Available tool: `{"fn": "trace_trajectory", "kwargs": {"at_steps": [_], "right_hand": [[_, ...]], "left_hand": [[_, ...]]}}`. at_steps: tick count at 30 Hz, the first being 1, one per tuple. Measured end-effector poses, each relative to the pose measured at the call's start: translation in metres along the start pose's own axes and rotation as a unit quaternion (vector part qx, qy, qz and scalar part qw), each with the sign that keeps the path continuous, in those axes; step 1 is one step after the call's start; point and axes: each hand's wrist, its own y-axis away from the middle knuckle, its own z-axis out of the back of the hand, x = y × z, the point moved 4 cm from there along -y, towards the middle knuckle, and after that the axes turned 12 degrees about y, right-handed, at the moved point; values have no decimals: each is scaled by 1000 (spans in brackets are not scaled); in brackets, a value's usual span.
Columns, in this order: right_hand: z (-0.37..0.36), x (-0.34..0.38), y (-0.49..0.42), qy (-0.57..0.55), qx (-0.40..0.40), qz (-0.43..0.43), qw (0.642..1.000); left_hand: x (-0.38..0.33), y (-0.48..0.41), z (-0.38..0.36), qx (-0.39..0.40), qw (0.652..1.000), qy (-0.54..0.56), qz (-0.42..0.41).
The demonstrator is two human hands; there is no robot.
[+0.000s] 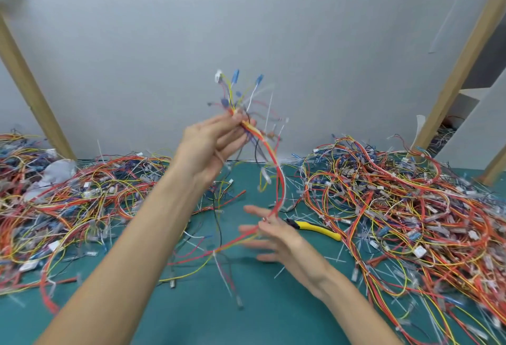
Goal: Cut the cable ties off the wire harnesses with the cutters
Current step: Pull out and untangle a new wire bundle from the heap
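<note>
My left hand [216, 142] is raised above the green mat and grips a wire harness [276, 169] of red, yellow and blue wires near its upper end, where blue and white connectors fan out. White cable ties [269, 110] stick out of the bundle. The harness hangs down in a loop to my right hand [269, 238], which pinches the red wires between thumb and forefinger with the other fingers spread. The yellow-handled cutters [315, 229] lie on the mat just right of my right hand, untouched.
A large heap of harnesses [405, 207] covers the right side of the green mat [246, 317], another heap [68, 202] the left. Cut tie scraps [301, 194] litter the middle. Wooden posts [30, 84] stand at both sides against a grey wall.
</note>
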Motion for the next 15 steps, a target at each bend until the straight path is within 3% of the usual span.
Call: {"fn": "trace_trajectory", "kwargs": {"at_steps": [3,7,9,12,14,15], "right_hand": [[-24,14,11,-46,170,29,984],[-41,46,34,-64,264,105,957],[-47,52,44,-49,269,126,954],[-53,39,53,15,236,108,966],[-46,20,53,178,171,79,966],[-36,8,51,292,116,68,947]], "left_hand": [[-31,-14,-32,42,999,2,-27],[-55,-27,-61,83,995,15,-48],[-46,-29,-58,68,996,1,-50],[-7,-27,-21,8,994,-105,-37],[28,-17,19,-38,986,-165,5],[46,-10,39,-59,982,-175,34]]}}
